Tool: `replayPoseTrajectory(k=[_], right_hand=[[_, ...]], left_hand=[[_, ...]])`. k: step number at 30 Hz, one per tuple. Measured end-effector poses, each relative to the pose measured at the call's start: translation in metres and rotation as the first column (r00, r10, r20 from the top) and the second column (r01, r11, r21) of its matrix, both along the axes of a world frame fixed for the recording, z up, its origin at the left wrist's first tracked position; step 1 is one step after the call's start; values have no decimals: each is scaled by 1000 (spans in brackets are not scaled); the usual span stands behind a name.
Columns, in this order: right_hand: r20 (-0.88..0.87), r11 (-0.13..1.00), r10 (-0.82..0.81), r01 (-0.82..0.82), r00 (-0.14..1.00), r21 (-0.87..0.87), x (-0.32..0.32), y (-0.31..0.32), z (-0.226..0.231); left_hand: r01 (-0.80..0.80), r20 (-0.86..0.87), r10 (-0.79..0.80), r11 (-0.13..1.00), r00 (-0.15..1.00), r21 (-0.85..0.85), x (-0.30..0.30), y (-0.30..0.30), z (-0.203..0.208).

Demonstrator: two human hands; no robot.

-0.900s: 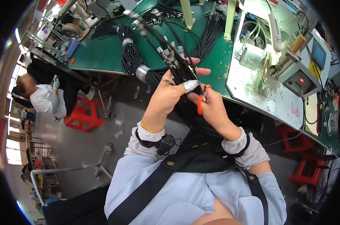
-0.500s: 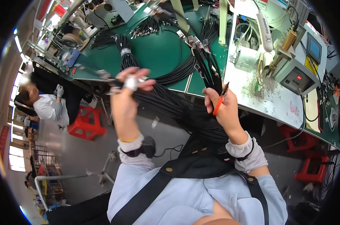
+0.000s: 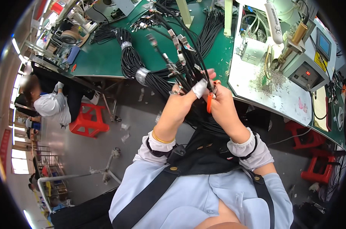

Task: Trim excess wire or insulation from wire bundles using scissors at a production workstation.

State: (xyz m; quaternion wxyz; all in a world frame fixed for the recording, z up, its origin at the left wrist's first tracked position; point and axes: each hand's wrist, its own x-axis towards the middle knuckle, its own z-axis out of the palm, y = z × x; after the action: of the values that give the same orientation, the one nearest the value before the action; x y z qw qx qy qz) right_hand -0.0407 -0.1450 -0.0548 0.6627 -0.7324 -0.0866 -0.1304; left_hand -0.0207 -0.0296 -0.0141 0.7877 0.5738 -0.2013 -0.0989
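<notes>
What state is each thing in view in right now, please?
Left hand: closed around held cables
Held cables: bunched, connector ends fanned out
Right hand: closed around orange-handled tool
Orange-handled tool: gripped; open or shut, cannot tell
White thumb wrap: wound on
Tied cable bundle: banded, partly on green table
Machine display: lit red

Grey floor (image 3: 81,150) bearing pale scraps (image 3: 125,126); red stools (image 3: 81,122) both sides; bright window (image 3: 19,162) far left; green worktable (image 3: 100,63).

Well left of the left hand (image 3: 179,106), I see a seated co-worker (image 3: 50,104) near a red plastic stool (image 3: 88,125); rightward past the right hand (image 3: 223,106) stands a grey control box (image 3: 309,68) with a blue screen (image 3: 323,44).
</notes>
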Motion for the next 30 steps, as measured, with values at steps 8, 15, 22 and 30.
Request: replayPoseTrajectory(k=[8, 15, 22, 30], right_hand=[[-205, 998, 10, -22, 979, -57, -13, -1, 14], [-191, 978, -24, -16, 981, -206, -10, -4, 11], [-17, 997, -19, 18, 1000, -74, -13, -2, 8], [-12, 997, -33, 34, 999, 70, -25, -11, 2]], left_hand=[[-325, -121, 307, 929, 944, -179, 21, 27, 9], [-263, -102, 244, 929, 964, -259, 17, 11, 12], [-257, -57, 250, 946, 966, -196, 31, 22, 9], [-363, -104, 349, 912, 932, -192, 44, 41, 13]])
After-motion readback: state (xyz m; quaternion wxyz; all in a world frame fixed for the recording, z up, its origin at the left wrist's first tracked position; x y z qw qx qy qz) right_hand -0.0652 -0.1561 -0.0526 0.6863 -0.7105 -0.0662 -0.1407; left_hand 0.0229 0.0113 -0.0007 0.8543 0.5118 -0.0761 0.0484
